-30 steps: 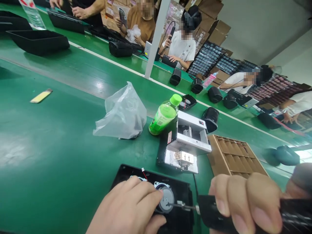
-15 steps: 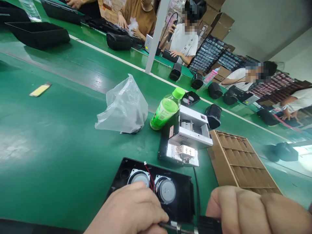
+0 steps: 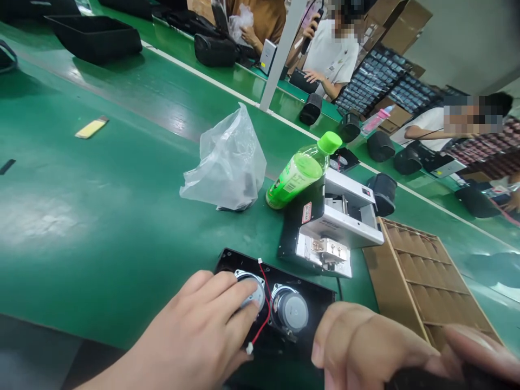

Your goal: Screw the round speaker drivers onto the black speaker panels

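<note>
A black speaker panel point(image 3: 280, 346) lies on the green table in front of me. Two round speaker drivers are set in it, the right one point(image 3: 294, 311) uncovered and the left one point(image 3: 257, 295) partly under my fingers. My left hand point(image 3: 215, 314) reaches over the panel, fingers spread and tips on the left driver. A red wire point(image 3: 267, 303) with white plugs curves between the drivers, its lower plug beside my thumb side. My right hand point(image 3: 361, 341) is curled at the panel's right edge around a black screwdriver point(image 3: 422, 379), mostly hidden by the hand and frame edge.
Behind the panel stand a black-and-white machine point(image 3: 337, 227), a green-capped bottle point(image 3: 300, 173) and a clear plastic bag point(image 3: 227, 162). A divided cardboard box point(image 3: 390, 271) sits at the right. A yellow-handled cutter point(image 3: 91, 128) lies left. Co-workers sit across the table.
My left hand has left the screwdriver's metal shaft and moved onto the left driver. The screwdriver has dropped lower and further right with my right hand. The red wire's lower plug now shows.
</note>
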Tool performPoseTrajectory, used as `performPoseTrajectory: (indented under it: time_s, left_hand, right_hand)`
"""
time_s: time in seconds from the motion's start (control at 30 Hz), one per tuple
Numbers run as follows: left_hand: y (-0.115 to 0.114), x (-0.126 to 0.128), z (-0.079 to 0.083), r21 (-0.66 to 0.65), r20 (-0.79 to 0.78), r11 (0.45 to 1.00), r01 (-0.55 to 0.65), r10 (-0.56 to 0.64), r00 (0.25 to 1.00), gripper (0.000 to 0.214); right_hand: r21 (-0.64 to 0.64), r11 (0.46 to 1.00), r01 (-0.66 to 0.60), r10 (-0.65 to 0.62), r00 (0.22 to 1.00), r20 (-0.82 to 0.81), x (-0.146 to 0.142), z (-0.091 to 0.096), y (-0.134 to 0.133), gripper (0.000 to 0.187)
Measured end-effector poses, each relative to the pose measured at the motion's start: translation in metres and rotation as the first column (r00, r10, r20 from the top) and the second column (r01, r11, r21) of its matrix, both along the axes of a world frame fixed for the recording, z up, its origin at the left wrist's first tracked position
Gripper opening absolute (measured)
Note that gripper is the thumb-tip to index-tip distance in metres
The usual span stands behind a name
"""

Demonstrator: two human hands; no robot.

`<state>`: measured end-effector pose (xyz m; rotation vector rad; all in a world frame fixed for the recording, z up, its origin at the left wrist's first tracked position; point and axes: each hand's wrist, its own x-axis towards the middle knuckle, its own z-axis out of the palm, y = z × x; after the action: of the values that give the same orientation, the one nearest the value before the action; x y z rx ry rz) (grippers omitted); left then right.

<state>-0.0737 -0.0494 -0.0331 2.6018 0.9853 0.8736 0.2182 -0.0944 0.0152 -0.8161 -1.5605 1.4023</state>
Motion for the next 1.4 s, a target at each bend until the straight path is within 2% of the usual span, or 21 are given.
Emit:
performPoseTrajectory:
  time_s: [0.1,0.17,0.33,0.5,0.6,0.7,0.77,0.87,0.93,1.03,1.17,1.4]
  left_hand:
    - [-0.001,0.001,-0.002,-0.017,0.011,1.000,0.019,-0.019,1.000,0.034]
    - [-0.001,0.001,-0.004,-0.032,0.017,0.999,0.023,-0.022,1.000,0.026]
    - [-0.002,0.001,-0.007,-0.048,0.030,0.998,0.043,-0.042,0.999,0.029]
    - [-0.003,0.000,-0.005,-0.069,-0.006,0.997,0.044,-0.044,0.999,0.041]
    - [-0.001,0.000,-0.005,-0.065,-0.013,0.997,0.042,-0.043,0.999,0.044]
    - [0.001,0.001,-0.007,-0.069,-0.013,0.997,0.044,-0.045,0.999,0.044]
    - [0.000,0.001,-0.008,-0.066,-0.017,0.997,0.046,-0.048,0.999,0.045]
    - [-0.001,0.001,-0.009,-0.066,-0.014,0.996,0.053,-0.054,0.998,0.040]
    - [-0.002,0.000,-0.008,-0.064,-0.006,0.997,0.052,-0.053,0.999,0.029]
    - [-0.003,-0.001,-0.008,-0.048,0.025,0.998,0.044,-0.043,0.999,0.014]
    - [-0.004,-0.002,-0.013,-0.005,0.057,0.999,0.047,-0.046,0.997,0.025]
    - [-0.005,-0.005,-0.020,0.012,0.045,0.997,0.074,-0.074,0.996,0.022]
  right_hand:
    - [-0.005,0.986,-0.168,0.168,0.986,-0.007,0.002,-0.001,0.014,0.071]
    - [0.046,0.978,-0.202,0.202,0.979,-0.008,0.001,-0.002,0.021,0.066]
    - [0.127,0.981,-0.149,0.146,0.989,0.037,-0.008,-0.004,0.025,0.064]
    - [0.079,0.987,-0.137,0.133,0.990,0.052,-0.003,-0.005,0.018,0.067]
    - [0.024,0.998,-0.052,0.050,0.994,0.095,0.006,-0.010,0.010,0.064]
    - [0.073,0.997,0.023,-0.029,0.996,0.086,0.005,-0.020,0.004,0.053]
    - [0.112,0.986,0.126,-0.133,0.989,0.061,-0.005,-0.025,0.005,0.046]
    - [0.160,0.921,0.354,-0.365,0.930,0.043,-0.032,-0.024,0.013,0.023]
    - [0.195,0.881,0.432,-0.447,0.894,0.041,-0.050,-0.019,0.019,0.025]
    - [0.223,0.871,0.439,-0.463,0.884,0.067,-0.067,-0.010,0.023,0.031]
    - [0.252,0.872,0.420,-0.456,0.884,0.105,-0.074,-0.001,0.016,0.035]
    - [0.293,0.877,0.381,-0.442,0.880,0.176,-0.082,0.004,0.010,0.043]
